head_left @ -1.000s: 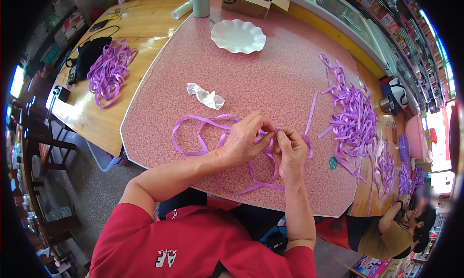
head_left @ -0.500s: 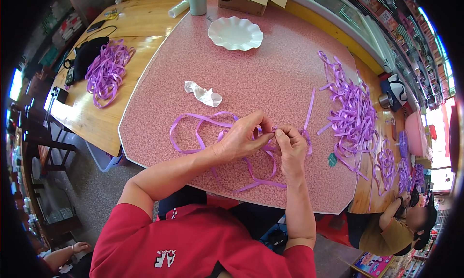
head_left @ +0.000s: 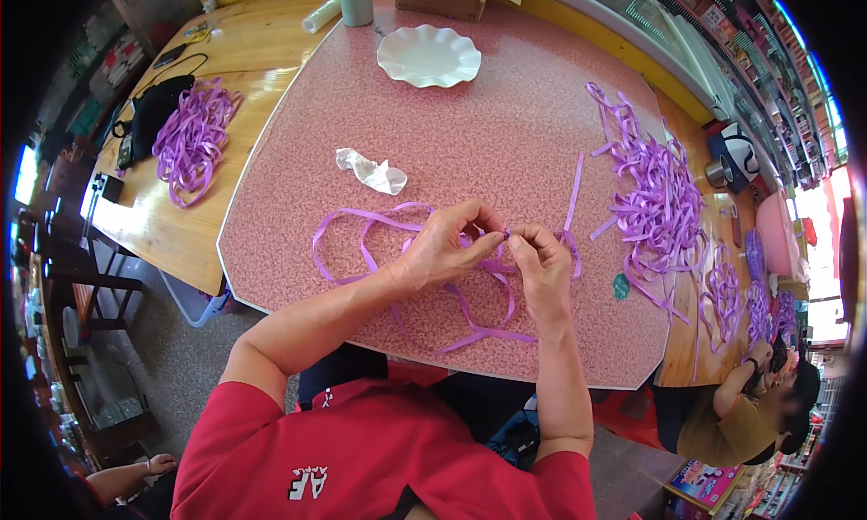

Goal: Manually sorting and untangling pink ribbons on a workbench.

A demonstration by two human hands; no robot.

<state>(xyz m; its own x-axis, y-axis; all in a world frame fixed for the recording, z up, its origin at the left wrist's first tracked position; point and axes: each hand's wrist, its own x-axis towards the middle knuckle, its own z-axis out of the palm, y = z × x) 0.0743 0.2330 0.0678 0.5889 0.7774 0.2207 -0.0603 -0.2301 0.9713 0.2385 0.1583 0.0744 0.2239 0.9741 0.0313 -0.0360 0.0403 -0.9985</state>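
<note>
Both my hands meet over the near middle of the pink speckled table. Thumb and fingers of my left hand [head_left: 452, 242] pinch a purple ribbon [head_left: 361, 215]. My right hand [head_left: 542, 260] pinches the same ribbon just beside it, fingertips almost touching. A small knot or fold seems to lie between them, mostly hidden by the fingers. Loose loops of the ribbon spread over the table to the left of and below my hands. One straight purple strip [head_left: 574, 195] runs away from my right hand toward the far side.
A large tangled ribbon pile [head_left: 655, 195] covers the table's right side; another ribbon heap [head_left: 192, 140] lies on the wooden table at left. Crumpled white tissue [head_left: 372, 171], a scalloped white plate [head_left: 429, 56], a pale green cylinder [head_left: 356, 0] and a cardboard box [head_left: 440, 2] stand farther off. Someone sits at right.
My hands stay pinched on the ribbon, with only slight finger movement. The whole view has shifted a little, moving the table things slightly leftward and up.
</note>
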